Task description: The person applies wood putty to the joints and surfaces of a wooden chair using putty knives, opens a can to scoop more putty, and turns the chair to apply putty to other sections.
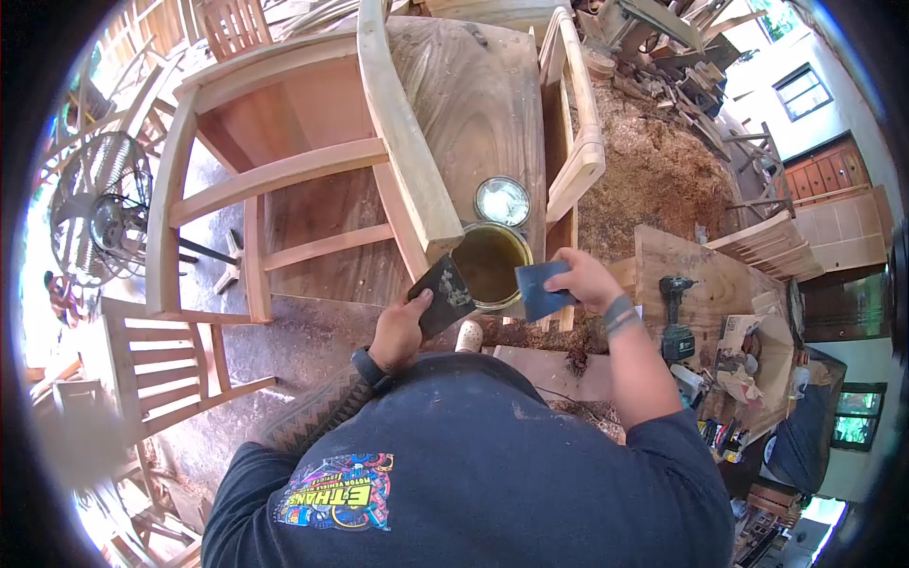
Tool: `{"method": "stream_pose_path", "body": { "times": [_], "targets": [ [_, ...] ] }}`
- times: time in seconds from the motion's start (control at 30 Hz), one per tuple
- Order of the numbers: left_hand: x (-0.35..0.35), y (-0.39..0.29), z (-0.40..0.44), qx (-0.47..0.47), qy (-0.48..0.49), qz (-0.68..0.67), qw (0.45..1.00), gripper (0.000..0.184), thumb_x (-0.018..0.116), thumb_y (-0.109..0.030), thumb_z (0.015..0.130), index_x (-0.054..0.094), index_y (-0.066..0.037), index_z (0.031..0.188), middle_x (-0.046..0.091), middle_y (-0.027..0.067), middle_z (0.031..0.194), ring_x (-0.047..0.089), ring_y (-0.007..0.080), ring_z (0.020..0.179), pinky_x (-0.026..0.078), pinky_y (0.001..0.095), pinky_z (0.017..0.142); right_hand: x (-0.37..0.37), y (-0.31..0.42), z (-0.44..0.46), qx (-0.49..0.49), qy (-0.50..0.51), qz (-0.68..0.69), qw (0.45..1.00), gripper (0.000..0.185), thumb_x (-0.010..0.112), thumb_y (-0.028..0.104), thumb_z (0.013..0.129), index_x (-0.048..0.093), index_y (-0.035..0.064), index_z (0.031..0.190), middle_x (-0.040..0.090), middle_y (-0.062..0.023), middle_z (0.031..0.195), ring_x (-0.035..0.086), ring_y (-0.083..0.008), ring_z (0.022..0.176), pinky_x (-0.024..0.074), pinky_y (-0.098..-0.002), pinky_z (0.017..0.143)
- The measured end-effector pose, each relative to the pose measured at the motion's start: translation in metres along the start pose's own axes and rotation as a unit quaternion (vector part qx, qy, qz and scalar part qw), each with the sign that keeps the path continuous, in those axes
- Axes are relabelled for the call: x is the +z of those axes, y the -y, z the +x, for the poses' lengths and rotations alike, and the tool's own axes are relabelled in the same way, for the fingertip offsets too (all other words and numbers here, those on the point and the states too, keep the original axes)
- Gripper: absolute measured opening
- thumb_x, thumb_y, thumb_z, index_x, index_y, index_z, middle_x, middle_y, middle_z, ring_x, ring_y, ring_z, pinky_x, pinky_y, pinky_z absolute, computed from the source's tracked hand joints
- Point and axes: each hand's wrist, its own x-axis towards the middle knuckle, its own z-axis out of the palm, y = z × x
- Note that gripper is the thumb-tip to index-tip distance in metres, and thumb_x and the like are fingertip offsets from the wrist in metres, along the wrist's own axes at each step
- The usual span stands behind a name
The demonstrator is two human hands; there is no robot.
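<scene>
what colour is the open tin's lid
The lid is shiny silver, seen best in the head view.

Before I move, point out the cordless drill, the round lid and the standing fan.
Cordless drill (678, 344): head view, on its base.
Round lid (502, 202): head view, middle of its shiny face.
Standing fan (111, 221): head view, around its hub.

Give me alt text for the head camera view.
Left hand holding a dark, pale-smeared flat piece and right hand holding a blue flat piece at an open round can, beside an unpainted wooden chair in a sawdust-strewn workshop.
</scene>
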Motion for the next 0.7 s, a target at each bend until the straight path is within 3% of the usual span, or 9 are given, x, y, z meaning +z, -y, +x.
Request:
{"method": "stream_pose_path", "body": {
  "times": [0.1, 0.13, 0.23, 0.3, 0.37, 0.47, 0.57, 0.7],
  "targets": [
    [0.006, -0.007, -0.005, -0.019, -0.002, -0.036, 0.999, 0.036, 0.049, -0.019, 0.109, 0.053, 0.005, 0.136, 0.071, 0.0143, 0.118, 0.072, 0.0247, 0.106, 0.061, 0.0402, 0.093, -0.008, 0.007, -0.018, -0.116, -0.122, 0.043, 0.985, 0.028, 0.077, 0.01, 0.078, 0.064, -0.0001, 0.101, 0.069, -0.0073, 0.088, 0.066, -0.0174, 0.079, 0.0551, -0.0354, 0.073],
    [0.007, -0.007, -0.002, -0.031, 0.009, -0.036, 0.999, 0.037, 0.049, -0.019, 0.109, 0.052, 0.004, 0.138, 0.07, 0.0151, 0.121, 0.072, 0.0257, 0.108, 0.062, 0.0416, 0.093, -0.005, 0.019, -0.026, -0.149, -0.153, -0.028, 0.976, 0.033, 0.075, 0.014, 0.081, 0.064, -0.0001, 0.109, 0.071, -0.0109, 0.088, 0.069, -0.0236, 0.08, 0.0564, -0.0375, 0.076],
    [0.033, -0.018, -0.008, -0.043, 0.049, -0.069, 0.995, 0.039, 0.048, -0.023, 0.11, 0.051, 0.0, 0.141, 0.067, 0.0161, 0.129, 0.07, 0.0277, 0.113, 0.061, 0.0448, 0.094, 0.037, 0.06, -0.046, -0.21, -0.157, -0.14, 0.955, 0.041, 0.074, 0.021, 0.083, 0.063, 0.0015, 0.117, 0.071, -0.0171, 0.093, 0.071, -0.0329, 0.088, 0.0566, -0.0416, 0.083],
    [0.048, -0.025, -0.012, -0.054, 0.107, -0.109, 0.987, 0.039, 0.049, -0.024, 0.11, 0.051, -0.001, 0.142, 0.064, 0.0157, 0.132, 0.068, 0.0279, 0.116, 0.06, 0.0453, 0.096, 0.076, 0.075, -0.053, -0.261, -0.055, -0.081, 0.96, 0.051, 0.08, 0.024, 0.081, 0.063, 0.0005, 0.122, 0.068, -0.019, 0.102, 0.069, -0.0296, 0.095, 0.0553, -0.0397, 0.087],
    [0.054, -0.028, -0.01, -0.073, 0.188, -0.158, 0.967, 0.04, 0.05, -0.024, 0.11, 0.051, -0.001, 0.143, 0.062, 0.0146, 0.134, 0.065, 0.0272, 0.121, 0.058, 0.0444, 0.101, 0.108, 0.074, -0.059, -0.383, -0.138, -0.21, 0.889, 0.059, 0.082, 0.033, 0.081, 0.064, 0.0021, 0.128, 0.063, -0.0218, 0.123, 0.061, -0.0366, 0.118, 0.0495, -0.0445, 0.102],
    [0.043, -0.026, -0.005, -0.01, 0.147, -0.096, 0.984, 0.034, 0.051, -0.017, 0.109, 0.055, 0.0, 0.139, 0.065, 0.014, 0.128, 0.067, 0.0281, 0.117, 0.059, 0.0452, 0.1, 0.111, 0.08, -0.063, -0.389, -0.072, -0.234, 0.888, 0.063, 0.082, 0.037, 0.082, 0.064, 0.0022, 0.131, 0.055, -0.023, 0.139, 0.05, -0.0408, 0.132, 0.0428, -0.0472, 0.111],
    [0.029, -0.021, -0.005, 0.008, 0.056, -0.064, 0.996, 0.034, 0.055, -0.009, 0.105, 0.058, 0.002, 0.137, 0.068, 0.0144, 0.125, 0.07, 0.0272, 0.11, 0.06, 0.0424, 0.096, 0.099, 0.067, -0.057, -0.427, -0.001, -0.162, 0.89, 0.062, 0.081, 0.034, 0.084, 0.063, 0.0012, 0.133, 0.059, -0.0221, 0.133, 0.056, -0.0385, 0.126, 0.046, -0.0452, 0.108],
    [-0.004, -0.033, -0.022, 0.06, -0.006, 0.013, 0.998, 0.037, 0.06, -0.006, 0.1, 0.061, 0.004, 0.136, 0.072, 0.0137, 0.12, 0.072, 0.0229, 0.101, 0.062, 0.0361, 0.087, 0.058, 0.045, -0.04, -0.412, 0.006, -0.154, 0.898, 0.061, 0.079, 0.033, 0.086, 0.061, 0.0032, 0.136, 0.065, -0.0192, 0.123, 0.066, -0.0347, 0.111, 0.0536, -0.0409, 0.097]
  ]
}}
